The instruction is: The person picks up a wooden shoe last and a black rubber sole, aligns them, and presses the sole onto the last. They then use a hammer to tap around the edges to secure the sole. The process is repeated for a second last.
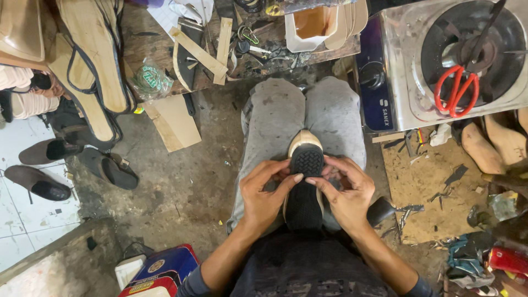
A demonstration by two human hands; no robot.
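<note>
black rubber sole lies on the pale shoe resting upside down on the person's knees. left hand and right hand grip its sides, thumbs pressing the black layer down. judging by this, the sole is placed and mostly seated; pressing the edges seems unfinished. red scissors sit on the stove.
</note>
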